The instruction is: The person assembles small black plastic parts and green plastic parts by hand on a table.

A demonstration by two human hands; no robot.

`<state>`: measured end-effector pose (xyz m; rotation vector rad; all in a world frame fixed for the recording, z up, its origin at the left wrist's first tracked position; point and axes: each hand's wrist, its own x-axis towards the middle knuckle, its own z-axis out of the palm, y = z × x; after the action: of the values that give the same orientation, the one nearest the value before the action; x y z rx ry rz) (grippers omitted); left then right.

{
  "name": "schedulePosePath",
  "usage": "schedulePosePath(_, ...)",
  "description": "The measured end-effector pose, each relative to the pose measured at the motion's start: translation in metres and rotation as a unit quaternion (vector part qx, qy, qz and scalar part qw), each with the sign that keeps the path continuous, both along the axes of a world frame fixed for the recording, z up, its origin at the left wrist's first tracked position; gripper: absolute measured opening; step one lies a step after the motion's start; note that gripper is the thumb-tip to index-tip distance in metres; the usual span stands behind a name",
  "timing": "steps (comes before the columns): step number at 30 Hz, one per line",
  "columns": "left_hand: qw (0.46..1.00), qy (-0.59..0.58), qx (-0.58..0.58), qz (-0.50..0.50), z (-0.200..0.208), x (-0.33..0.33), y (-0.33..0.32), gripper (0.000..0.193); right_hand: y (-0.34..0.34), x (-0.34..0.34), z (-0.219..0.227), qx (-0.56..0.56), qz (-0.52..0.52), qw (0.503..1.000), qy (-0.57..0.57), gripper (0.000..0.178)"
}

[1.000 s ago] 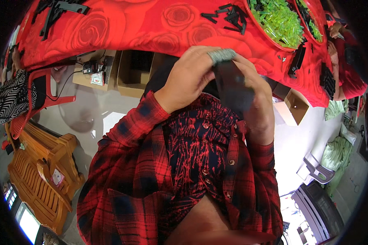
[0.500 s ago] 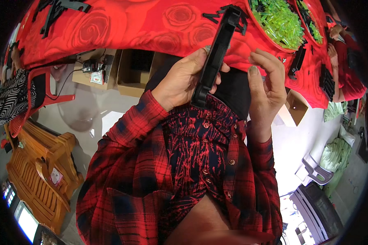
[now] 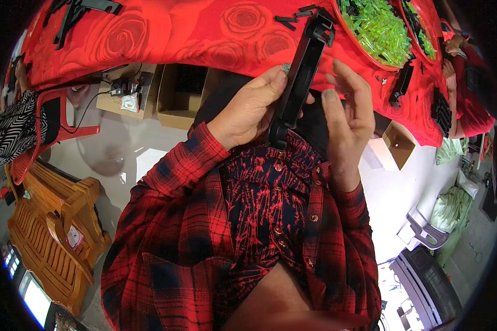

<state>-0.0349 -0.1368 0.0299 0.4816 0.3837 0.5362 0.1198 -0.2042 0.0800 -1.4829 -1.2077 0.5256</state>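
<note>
One long, black, channel-shaped part (image 3: 301, 80) is held above the person's lap, tilted, its upper end reaching over the near edge of the tabletop (image 3: 188, 38). Clamped on its middle is the left hand (image 3: 251, 107), thumb on the left side and fingertips showing past the right side. Just right of it, the right hand (image 3: 350, 113) is partly open, thumb and curled fingers apart, with a visible gap to the part. Beyond its upper end lie several small black strips (image 3: 286, 22), some hidden, so I cannot give a full count. Farther right stand two red basins (image 3: 345, 36) of yellow-green pieces (image 3: 378, 36), too many to count. Near the tabletop's right edge lies one black piece (image 3: 403, 83), with more overlapping black pieces (image 3: 440, 110) beside a co-worker (image 3: 475, 113). A group of black parts (image 3: 72, 22) lies at far left. One red chair (image 3: 52, 113) stands at left, near one wooden bench (image 3: 49, 248).
</note>
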Motion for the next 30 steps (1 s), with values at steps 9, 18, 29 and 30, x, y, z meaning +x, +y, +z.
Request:
schedulePosePath(9, 0.998, 0.043, 0.002, 0.049, 0.000, 0.011, -0.013, 0.042, 0.005, -0.020, -0.018, -0.104, -0.017, 0.994, 0.024, 0.046)
schedulePosePath(18, 0.999, 0.040, 0.020, 0.030, -0.005, 0.008, -0.017, 0.039, 0.007, -0.025, -0.010, -0.183, -0.004, 0.955, 0.236, 0.026)
schedulePosePath(29, 0.989, 0.094, 0.097, 0.061, -0.011, 0.006, -0.020, 0.039, 0.009, -0.030, -0.019, -0.113, -0.004, 0.967, 0.227, 0.011)
schedulePosePath(30, 0.977, 0.124, 0.151, 0.081, -0.012, 0.007, -0.020, 0.039, 0.009, -0.031, -0.023, -0.090, -0.004, 0.972, 0.216, 0.012)
